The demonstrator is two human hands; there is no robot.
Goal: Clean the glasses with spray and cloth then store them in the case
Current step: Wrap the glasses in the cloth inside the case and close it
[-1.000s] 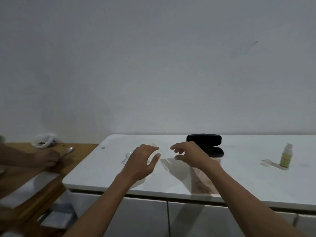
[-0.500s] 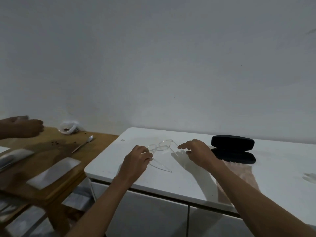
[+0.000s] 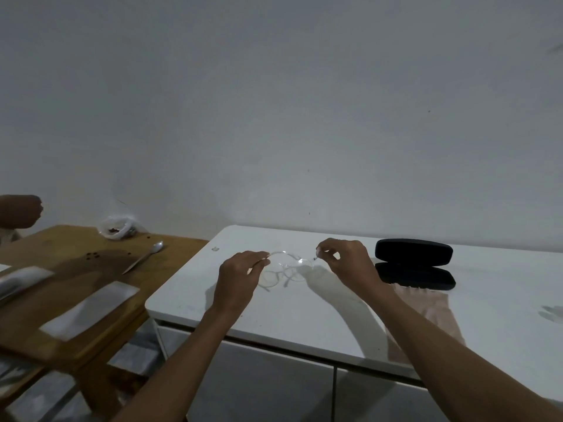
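Clear-framed glasses (image 3: 289, 259) hang a little above the white cabinet top (image 3: 304, 309), held at both ends. My left hand (image 3: 240, 278) pinches the left side of the frame and my right hand (image 3: 347, 263) pinches the right hinge. The temples dangle toward the surface. A black glasses case (image 3: 414, 263) lies open to the right of my right hand. A pale pink cloth (image 3: 426, 312) lies flat in front of the case, partly under my right forearm. The spray bottle is out of view.
A wooden table (image 3: 76, 287) stands lower on the left with a spoon (image 3: 146, 257), a plastic bag (image 3: 117, 228) and white sheets (image 3: 91, 312). Another person's hand (image 3: 19, 211) shows at the far left edge. A wall rises behind the cabinet.
Both hands have closed on the glasses and lifted them off the cabinet top. The view has swung left, so the spray bottle has left the frame.
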